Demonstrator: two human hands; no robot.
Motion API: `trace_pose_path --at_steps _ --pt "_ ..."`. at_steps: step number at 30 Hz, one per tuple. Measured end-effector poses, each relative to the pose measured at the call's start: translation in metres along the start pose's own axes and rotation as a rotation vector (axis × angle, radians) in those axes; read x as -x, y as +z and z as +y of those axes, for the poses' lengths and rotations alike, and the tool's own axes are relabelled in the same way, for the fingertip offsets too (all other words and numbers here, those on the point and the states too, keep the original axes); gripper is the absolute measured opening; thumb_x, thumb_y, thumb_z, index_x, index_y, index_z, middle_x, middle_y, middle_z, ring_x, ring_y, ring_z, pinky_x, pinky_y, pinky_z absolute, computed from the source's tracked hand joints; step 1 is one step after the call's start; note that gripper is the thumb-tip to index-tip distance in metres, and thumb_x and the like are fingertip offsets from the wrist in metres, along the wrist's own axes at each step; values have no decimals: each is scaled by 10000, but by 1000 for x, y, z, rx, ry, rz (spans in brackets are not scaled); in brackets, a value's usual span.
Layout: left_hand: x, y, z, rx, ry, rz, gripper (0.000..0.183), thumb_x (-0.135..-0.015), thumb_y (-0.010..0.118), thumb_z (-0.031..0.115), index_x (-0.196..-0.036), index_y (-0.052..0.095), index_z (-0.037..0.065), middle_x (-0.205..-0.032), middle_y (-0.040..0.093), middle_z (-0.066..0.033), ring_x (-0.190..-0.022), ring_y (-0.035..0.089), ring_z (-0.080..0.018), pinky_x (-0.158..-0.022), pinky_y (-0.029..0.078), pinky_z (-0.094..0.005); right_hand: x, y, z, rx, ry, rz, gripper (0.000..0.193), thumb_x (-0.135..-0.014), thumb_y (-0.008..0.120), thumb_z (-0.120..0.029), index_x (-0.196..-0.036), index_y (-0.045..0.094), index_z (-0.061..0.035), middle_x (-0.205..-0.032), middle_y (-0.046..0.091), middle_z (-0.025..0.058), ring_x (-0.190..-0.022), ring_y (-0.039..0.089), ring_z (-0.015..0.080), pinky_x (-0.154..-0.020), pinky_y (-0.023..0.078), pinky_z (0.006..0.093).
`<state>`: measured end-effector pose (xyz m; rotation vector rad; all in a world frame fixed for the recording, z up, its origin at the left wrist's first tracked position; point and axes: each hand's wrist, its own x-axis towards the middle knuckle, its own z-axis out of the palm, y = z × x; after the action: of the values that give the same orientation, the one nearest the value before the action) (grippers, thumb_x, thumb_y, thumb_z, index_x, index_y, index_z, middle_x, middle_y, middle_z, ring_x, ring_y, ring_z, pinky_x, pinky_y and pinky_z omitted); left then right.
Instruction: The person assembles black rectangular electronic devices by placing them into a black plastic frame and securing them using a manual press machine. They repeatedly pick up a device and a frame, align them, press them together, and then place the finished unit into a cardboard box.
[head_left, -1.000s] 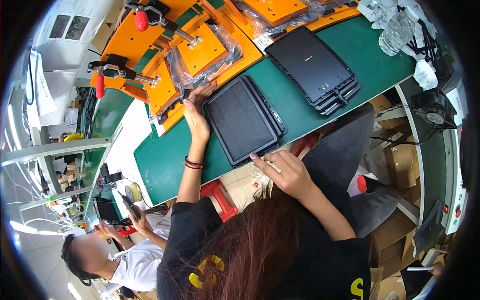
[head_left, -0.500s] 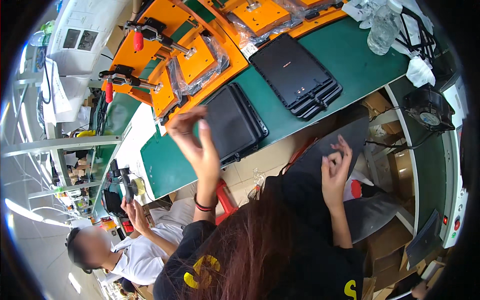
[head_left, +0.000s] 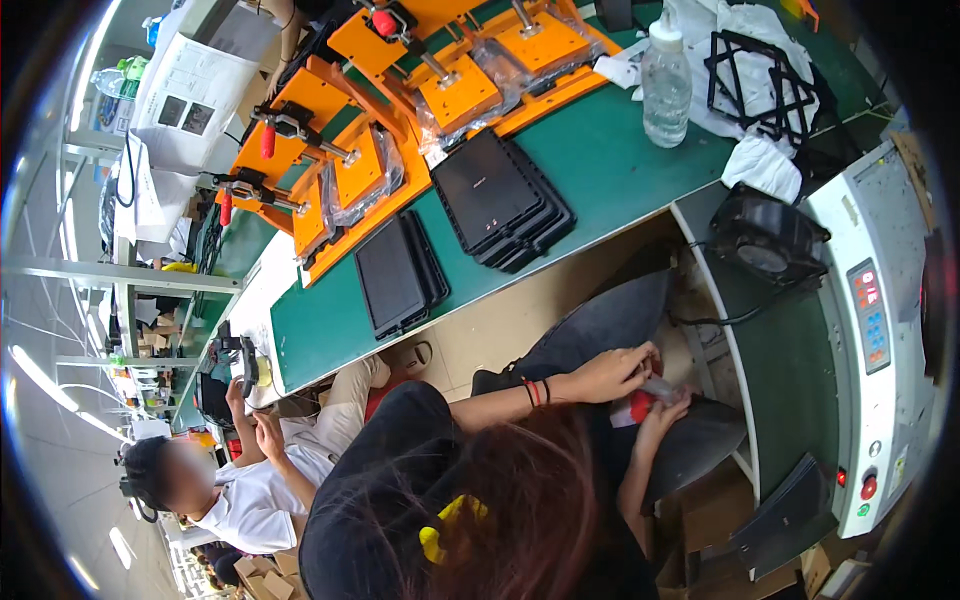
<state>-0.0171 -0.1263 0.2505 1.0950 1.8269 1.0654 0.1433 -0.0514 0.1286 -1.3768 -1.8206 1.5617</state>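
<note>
Both my hands are together low on the right, over my lap and off the table's edge. My left hand (head_left: 607, 376) reaches across with its fingers pinched at one end of a small translucent whitish piece (head_left: 657, 388). Below it, my right hand (head_left: 668, 412) is closed around the same piece; its exact kind is too blurred to tell. A red and white item (head_left: 632, 409) shows just behind my hands, partly covered. On the green table lie two stacks of flat black rectangular housings, a nearer-left stack (head_left: 398, 275) and a taller stack (head_left: 492, 190).
Orange clamp fixtures (head_left: 360, 165) with red-tipped levers line the table's back. A clear bottle (head_left: 666, 95), black frames (head_left: 760, 85) on white cloth and a black fan (head_left: 765, 240) stand right, beside a machine panel (head_left: 868, 310). A co-worker (head_left: 250, 500) sits at left.
My hands have left the space above the table and come together at lower right, closing on the translucent piece. The view has shifted to the right.
</note>
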Motion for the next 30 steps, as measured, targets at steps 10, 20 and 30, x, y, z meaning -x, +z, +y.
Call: trace_pose_path --at_steps 10,20,30 --pt "-43 14 -52 631 -173 245 153 -920 449 68 -1051 396 11 -855 569 -108 -742 603 -166 -634 504 -292 -5 -16 17 -119 71 2 490 -896 414 30 -1357 247 7 -1295 324 233 -952 551 253 -712 564 344" --pt "47 -74 -17 558 -109 462 102 -926 464 110 -930 415 21 -736 615 -108 -663 613 -197 -617 468 -323 -12 16 -13 -9 -113 -167 427 -857 363 39 -1279 366 -19 -1101 475 130 -929 517 211 -808 457 320" --pt "188 -265 23 -100 1 1285 199 -948 365 31 -1118 265 2 -1140 529 -252 -1032 605 -282 -941 418 -396 -17 20 1 333 -139 -261 375 -970 355 -113 -1329 324 -11 -1155 489 193 -965 512 269 -847 418 364"
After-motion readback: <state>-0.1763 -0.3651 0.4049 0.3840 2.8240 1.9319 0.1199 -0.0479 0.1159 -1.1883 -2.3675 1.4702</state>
